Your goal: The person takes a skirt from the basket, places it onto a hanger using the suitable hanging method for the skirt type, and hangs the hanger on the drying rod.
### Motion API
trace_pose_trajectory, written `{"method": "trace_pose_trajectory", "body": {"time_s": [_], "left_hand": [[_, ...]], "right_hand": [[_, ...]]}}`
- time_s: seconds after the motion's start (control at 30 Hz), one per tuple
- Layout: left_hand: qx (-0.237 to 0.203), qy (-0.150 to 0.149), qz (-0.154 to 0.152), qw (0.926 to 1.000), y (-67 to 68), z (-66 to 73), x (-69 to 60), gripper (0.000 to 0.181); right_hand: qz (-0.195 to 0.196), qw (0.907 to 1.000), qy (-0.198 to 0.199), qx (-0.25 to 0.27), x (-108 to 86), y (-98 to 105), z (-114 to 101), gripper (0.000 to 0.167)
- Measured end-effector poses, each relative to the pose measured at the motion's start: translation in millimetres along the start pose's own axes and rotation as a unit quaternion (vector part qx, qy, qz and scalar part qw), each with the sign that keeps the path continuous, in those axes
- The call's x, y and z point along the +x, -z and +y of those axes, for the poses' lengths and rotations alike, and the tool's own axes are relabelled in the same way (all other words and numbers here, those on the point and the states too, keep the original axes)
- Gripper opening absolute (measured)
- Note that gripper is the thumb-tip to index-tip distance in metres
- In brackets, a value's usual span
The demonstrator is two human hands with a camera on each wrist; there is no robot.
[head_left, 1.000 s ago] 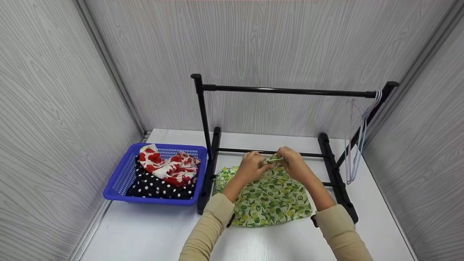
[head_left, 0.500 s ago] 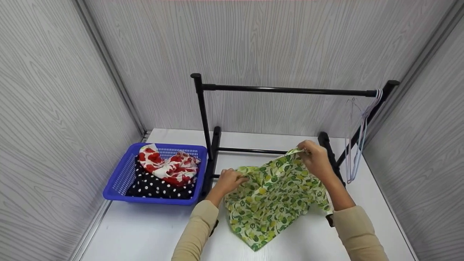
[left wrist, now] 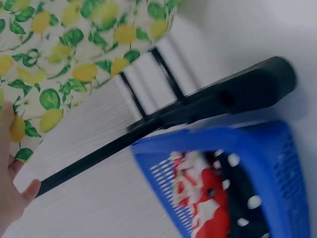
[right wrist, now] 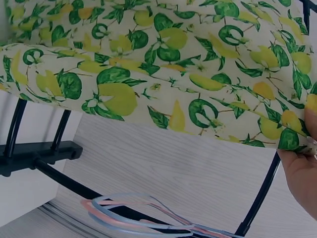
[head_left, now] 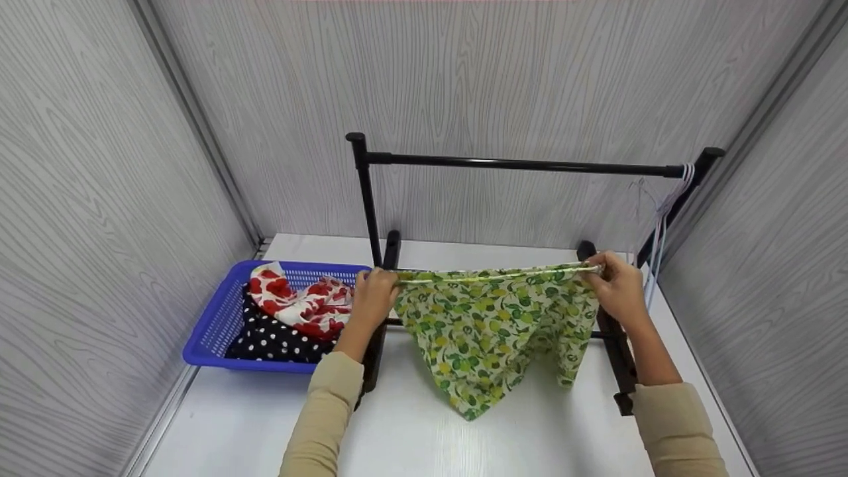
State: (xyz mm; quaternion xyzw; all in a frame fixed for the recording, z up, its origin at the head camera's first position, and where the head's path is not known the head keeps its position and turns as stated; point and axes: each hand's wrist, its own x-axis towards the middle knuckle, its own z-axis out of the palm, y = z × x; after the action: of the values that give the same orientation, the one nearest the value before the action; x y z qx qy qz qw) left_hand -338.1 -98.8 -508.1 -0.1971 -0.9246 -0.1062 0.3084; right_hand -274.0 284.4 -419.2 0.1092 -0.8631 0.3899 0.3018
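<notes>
On the white table point(head_left: 252, 424) stands a black garment rack point(head_left: 530, 164). Before it hangs the lemon-print cloth point(head_left: 483, 318), its top edge stretched straight. A blue basket point(head_left: 218, 364) is beside the rack. The left hand point(head_left: 375, 295) and right hand point(head_left: 621, 289) each grip one end of that edge.

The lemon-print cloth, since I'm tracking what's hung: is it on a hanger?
No, the left hand and right hand hold the cloth by its top edge, apart from the hangers.
</notes>
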Motion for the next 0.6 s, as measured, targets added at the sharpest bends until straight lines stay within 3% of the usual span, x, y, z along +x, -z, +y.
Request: {"method": "trace_pose_trajectory", "body": {"time_s": [0.17,0.27,0.37,0.5,0.6], "left_hand": [[0.025,-0.013,0.136,0.9903,20.6,0.2,17.5,0.008],[0.022,-0.017,0.183,0.9827,32.3,4.0,24.9,0.006],[0.045,-0.033,0.222,0.9735,45.3,7.5,31.2,0.005],[0.120,-0.061,0.291,0.9472,63.6,11.3,40.3,0.012],[0.144,-0.067,0.331,0.9302,74.2,15.8,46.7,0.014]], "right_hand": [[-0.021,0.9976,0.002,-0.066,5.2,12,-5,0.013],[-0.017,0.9938,-0.003,-0.110,7.7,18,-11,0.013],[-0.008,0.9902,-0.021,-0.138,11.4,20,-15,0.012],[-0.005,0.9916,-0.040,-0.123,17.9,20,-20,0.010],[0.003,0.9934,-0.060,-0.098,21.9,22,-23,0.009]]}}
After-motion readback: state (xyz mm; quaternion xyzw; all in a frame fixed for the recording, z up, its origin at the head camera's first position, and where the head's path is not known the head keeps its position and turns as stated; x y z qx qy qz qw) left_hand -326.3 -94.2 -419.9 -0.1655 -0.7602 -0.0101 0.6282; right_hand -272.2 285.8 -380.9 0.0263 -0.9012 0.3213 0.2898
